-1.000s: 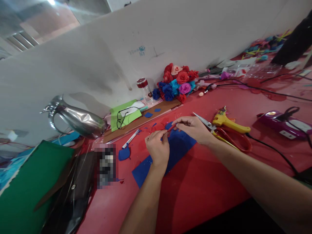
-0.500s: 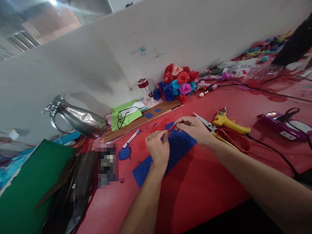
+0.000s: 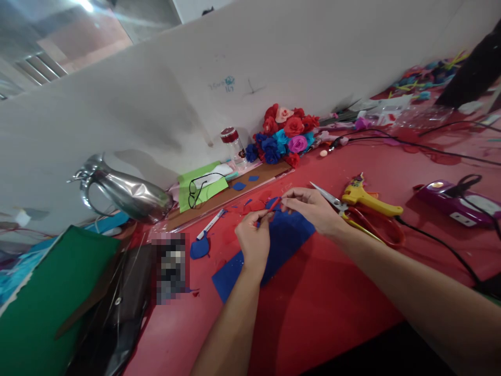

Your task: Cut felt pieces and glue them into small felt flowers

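Note:
A small red strip, perhaps a rolled paper petal (image 3: 274, 204), spans the gap between my two hands. My left hand (image 3: 253, 235) pinches its lower end between thumb and fingers. At its upper end, the fingertips of my right hand (image 3: 307, 206) are closed on it. Under both hands lies a dark blue sheet (image 3: 287, 237) on the red table (image 3: 324, 282). Blue cut pieces, among them a petal-shaped piece (image 3: 200, 247), lie to the left beside a white marker (image 3: 210, 224). The scissors (image 3: 331, 197) lie right of my right hand, partly under the yellow glue gun (image 3: 368, 201).
Behind stand a steel jug (image 3: 125, 190), a red-lidded jar (image 3: 234, 146) and a bunch of paper roses (image 3: 285, 133). Glasses (image 3: 193, 190) rest on green paper. A purple device (image 3: 454, 201) with cables sits at right, and a dark bag (image 3: 113, 308) at left.
My hands have shifted very slightly, and the fingers on the red strip have moved a little, showing more of it. Everything else stays in place.

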Action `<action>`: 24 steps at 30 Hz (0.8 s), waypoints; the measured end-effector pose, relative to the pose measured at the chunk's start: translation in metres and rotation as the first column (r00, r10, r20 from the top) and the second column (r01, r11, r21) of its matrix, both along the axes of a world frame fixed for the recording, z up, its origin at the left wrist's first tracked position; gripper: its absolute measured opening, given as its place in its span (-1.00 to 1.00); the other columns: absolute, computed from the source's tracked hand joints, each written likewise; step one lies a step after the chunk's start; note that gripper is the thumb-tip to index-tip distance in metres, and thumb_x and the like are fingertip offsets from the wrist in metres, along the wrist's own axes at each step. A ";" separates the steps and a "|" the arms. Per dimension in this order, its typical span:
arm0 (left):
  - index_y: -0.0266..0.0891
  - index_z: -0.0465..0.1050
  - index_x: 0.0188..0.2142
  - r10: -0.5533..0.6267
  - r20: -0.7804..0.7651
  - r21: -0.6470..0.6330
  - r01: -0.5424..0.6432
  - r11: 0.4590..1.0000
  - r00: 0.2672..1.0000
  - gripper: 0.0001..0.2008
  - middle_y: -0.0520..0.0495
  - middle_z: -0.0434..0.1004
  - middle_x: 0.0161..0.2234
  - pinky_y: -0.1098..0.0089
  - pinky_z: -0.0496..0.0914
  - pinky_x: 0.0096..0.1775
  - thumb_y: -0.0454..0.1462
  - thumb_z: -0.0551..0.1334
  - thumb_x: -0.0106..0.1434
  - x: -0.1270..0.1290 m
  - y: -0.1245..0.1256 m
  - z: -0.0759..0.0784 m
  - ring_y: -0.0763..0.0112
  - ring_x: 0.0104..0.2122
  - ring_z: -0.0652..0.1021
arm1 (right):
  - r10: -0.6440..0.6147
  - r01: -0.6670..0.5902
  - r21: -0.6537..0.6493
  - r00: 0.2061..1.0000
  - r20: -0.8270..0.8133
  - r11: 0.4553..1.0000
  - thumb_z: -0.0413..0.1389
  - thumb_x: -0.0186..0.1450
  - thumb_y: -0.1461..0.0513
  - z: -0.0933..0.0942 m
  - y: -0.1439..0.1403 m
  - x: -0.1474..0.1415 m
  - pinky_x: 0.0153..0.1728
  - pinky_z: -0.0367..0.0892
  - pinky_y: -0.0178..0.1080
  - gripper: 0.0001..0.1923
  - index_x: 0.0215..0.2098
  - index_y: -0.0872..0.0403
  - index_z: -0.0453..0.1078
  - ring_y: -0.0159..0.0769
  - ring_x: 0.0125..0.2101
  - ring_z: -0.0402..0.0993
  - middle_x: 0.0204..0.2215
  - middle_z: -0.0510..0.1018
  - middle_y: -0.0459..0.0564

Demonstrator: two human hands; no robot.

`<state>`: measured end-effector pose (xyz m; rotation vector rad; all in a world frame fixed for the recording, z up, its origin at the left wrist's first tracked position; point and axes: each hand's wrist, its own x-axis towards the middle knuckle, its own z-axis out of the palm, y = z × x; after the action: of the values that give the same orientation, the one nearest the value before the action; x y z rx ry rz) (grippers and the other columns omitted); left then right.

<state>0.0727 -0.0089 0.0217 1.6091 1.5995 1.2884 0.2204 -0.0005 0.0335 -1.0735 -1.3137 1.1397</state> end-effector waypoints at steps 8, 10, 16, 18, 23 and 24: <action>-0.21 0.58 -0.41 0.008 -0.170 0.171 0.021 0.985 0.985 -0.89 -0.05 0.62 -0.41 0.36 0.40 -0.22 -0.36 0.25 0.14 -0.002 -0.004 0.002 0.38 -0.36 0.57 | 0.008 -0.012 -0.058 0.997 -0.071 0.998 0.13 0.09 0.15 -0.003 0.001 -0.002 -0.44 0.27 -0.31 -0.86 -0.49 0.07 0.40 -0.42 -0.54 0.36 -0.61 0.48 -0.15; -0.20 0.58 -0.41 0.035 -0.237 0.213 0.016 0.977 0.971 -0.89 -0.06 0.63 -0.41 0.33 0.38 -0.20 -0.36 0.25 0.14 -0.002 -0.005 0.002 0.35 -0.35 0.58 | 0.000 -0.006 -0.070 0.996 -0.087 0.998 0.13 0.08 0.16 -0.003 0.001 -0.003 -0.45 0.26 -0.31 -0.86 -0.50 0.07 0.40 -0.42 -0.55 0.35 -0.62 0.48 -0.15; -0.19 0.58 -0.40 0.119 -0.374 0.307 0.002 0.952 0.920 -0.90 -0.06 0.63 -0.40 0.24 0.27 -0.15 -0.34 0.26 0.17 -0.001 -0.006 -0.001 0.31 -0.32 0.57 | -0.004 -0.007 -0.075 0.990 -0.138 0.997 0.13 0.04 0.19 -0.003 0.001 -0.004 -0.45 0.25 -0.31 -0.90 -0.51 0.07 0.39 -0.43 -0.57 0.35 -0.63 0.48 -0.16; -0.18 0.58 -0.39 0.126 -0.391 0.321 0.006 0.947 0.912 -0.90 -0.06 0.63 -0.40 0.24 0.24 -0.15 -0.33 0.26 0.17 -0.001 -0.006 -0.002 0.31 -0.32 0.57 | -0.004 -0.008 -0.080 0.989 -0.149 0.997 0.12 0.03 0.20 -0.003 0.001 -0.004 -0.45 0.25 -0.31 -0.91 -0.52 0.07 0.40 -0.43 -0.57 0.34 -0.64 0.48 -0.16; -0.17 0.58 -0.40 0.133 -0.400 0.347 0.016 0.938 0.907 -0.90 -0.05 0.63 -0.40 0.25 0.22 -0.15 -0.33 0.25 0.17 -0.001 -0.006 -0.003 0.31 -0.32 0.56 | -0.003 -0.017 -0.110 0.985 -0.174 0.994 0.12 0.01 0.22 -0.002 0.001 -0.004 -0.45 0.24 -0.31 -0.92 -0.53 0.07 0.42 -0.43 -0.57 0.35 -0.64 0.48 -0.16; -0.18 0.58 -0.40 0.134 -0.396 0.353 0.016 0.936 0.908 -0.90 -0.05 0.63 -0.40 0.25 0.22 -0.15 -0.33 0.26 0.17 -0.001 -0.006 -0.003 0.31 -0.32 0.56 | -0.004 -0.018 -0.120 0.984 -0.181 0.993 0.12 0.00 0.23 -0.002 0.001 -0.004 -0.45 0.24 -0.31 -0.93 -0.53 0.07 0.42 -0.44 -0.57 0.34 -0.64 0.48 -0.16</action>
<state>0.0713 -0.0154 0.0190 2.1917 1.7442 1.3889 0.2167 0.0009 0.0318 -1.0273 -1.1185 1.3041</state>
